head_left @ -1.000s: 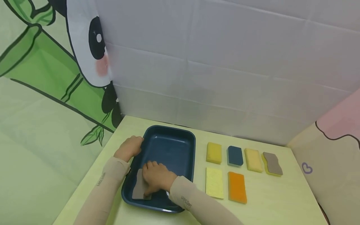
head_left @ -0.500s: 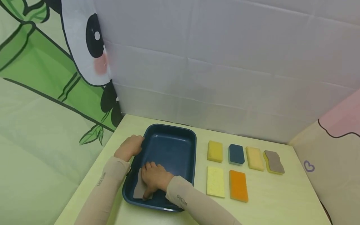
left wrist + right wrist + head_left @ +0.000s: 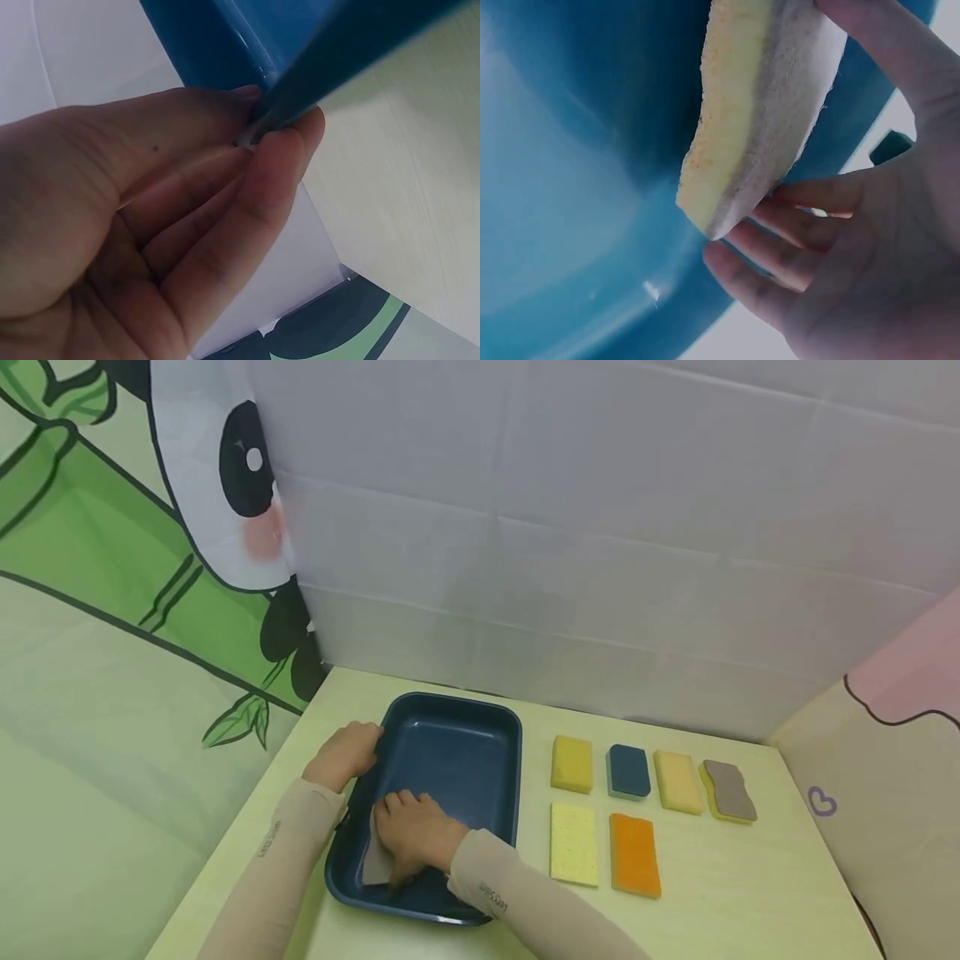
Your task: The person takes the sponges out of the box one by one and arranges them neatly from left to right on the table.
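Note:
A deep blue rectangular baking pan point(image 3: 517, 777) sits on the left side of the table. My left hand point(image 3: 345, 756) pinches its left rim point(image 3: 337, 64) between thumb and fingers. Inside the pan's near left part, my right hand point(image 3: 416, 835) lies over a wavy-edged sponge point(image 3: 375, 862). In the right wrist view this sponge point(image 3: 739, 127) shows a grey scouring side toward my palm and a yellow foam side toward the pan. My thumb is at one end of it and my fingers point(image 3: 761, 255) are at the other.
Right of the pan, a yellow sponge point(image 3: 572, 764), a dark blue one point(image 3: 628, 771), a pale yellow one point(image 3: 678, 782) and a grey-topped wavy one point(image 3: 730, 790) form a row. Nearer lie a light yellow sponge point(image 3: 573, 845) and an orange one point(image 3: 635, 856). A white cloth wall point(image 3: 525, 577) stands behind.
My right hand and the sponge have shifted slightly rightward within the pan, and less of the grey side shows. The left hand stays on the rim; the pan stays put.

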